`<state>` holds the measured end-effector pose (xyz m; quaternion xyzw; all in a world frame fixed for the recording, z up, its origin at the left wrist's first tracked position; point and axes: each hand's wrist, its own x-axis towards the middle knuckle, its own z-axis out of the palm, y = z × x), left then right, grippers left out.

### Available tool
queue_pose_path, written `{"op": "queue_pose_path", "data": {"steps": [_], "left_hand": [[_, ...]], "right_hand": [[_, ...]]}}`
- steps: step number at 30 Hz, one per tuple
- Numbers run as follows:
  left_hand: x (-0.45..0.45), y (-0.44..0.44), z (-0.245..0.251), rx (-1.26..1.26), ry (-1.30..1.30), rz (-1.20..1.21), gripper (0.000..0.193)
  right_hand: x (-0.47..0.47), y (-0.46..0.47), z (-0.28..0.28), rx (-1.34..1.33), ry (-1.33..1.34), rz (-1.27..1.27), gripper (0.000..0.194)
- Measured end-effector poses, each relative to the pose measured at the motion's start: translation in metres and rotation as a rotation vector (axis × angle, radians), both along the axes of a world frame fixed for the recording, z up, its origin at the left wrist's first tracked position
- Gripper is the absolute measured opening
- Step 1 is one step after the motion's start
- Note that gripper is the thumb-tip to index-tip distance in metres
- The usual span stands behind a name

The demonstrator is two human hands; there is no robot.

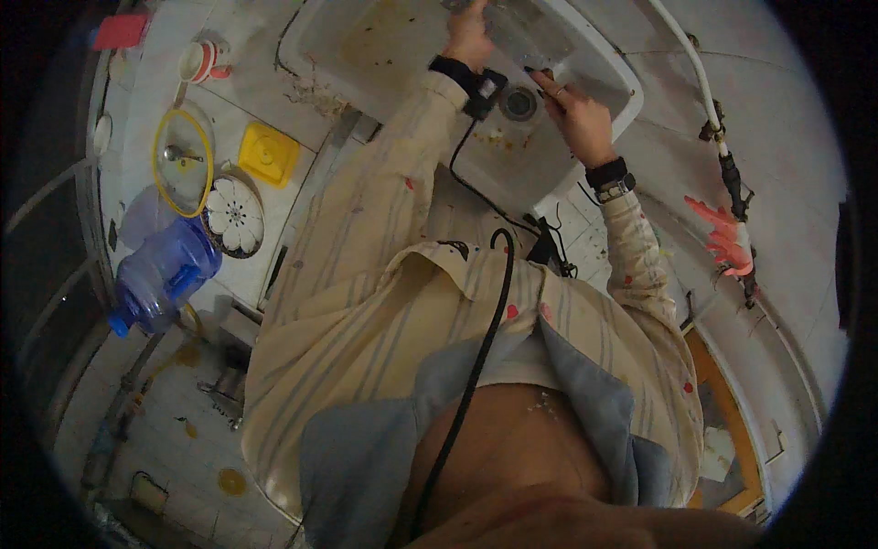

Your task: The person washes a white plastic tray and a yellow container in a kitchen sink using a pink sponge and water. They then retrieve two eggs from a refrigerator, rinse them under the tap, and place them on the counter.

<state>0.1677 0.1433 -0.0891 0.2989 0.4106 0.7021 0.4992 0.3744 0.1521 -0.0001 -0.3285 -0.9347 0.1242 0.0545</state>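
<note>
My left hand (470,38) reaches over the white sink (627,86) to the top edge of the view, where its fingertips are cut off; whether it holds anything cannot be made out. My right hand (579,123) is over the sink's right part, beside the metal drain (519,104). Its fingers point up and left, with a small dark thing (529,71) at their tips, too blurred to name. A ring is on one finger. Both wrists wear black bands; the left one bears a small device (485,92) with a cable. Brownish bits lie in the basin.
Left of the sink are a yellow lid (269,155), a yellow-rimmed clear bowl or lid (156,154), a flower-patterned dish (235,214), a blue water jug (168,271) and a red-white mug (197,62). At right, a pink glove (724,240) hangs by a pipe (703,82). A black cable (480,364) crosses my front.
</note>
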Motion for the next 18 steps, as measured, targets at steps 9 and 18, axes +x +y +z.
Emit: {"op": "queue_pose_path", "data": {"steps": [9,18], "left_hand": [[0.018,0.001,0.002,-0.223,-0.356,-0.099,0.026],[0.001,-0.019,0.022,-0.439,-0.126,0.314,0.025]], "right_hand": [[-0.002,0.016,0.000,-0.021,0.016,0.085,0.045],[-0.065,0.026,-0.048,0.053,0.363,0.250,0.028]]}}
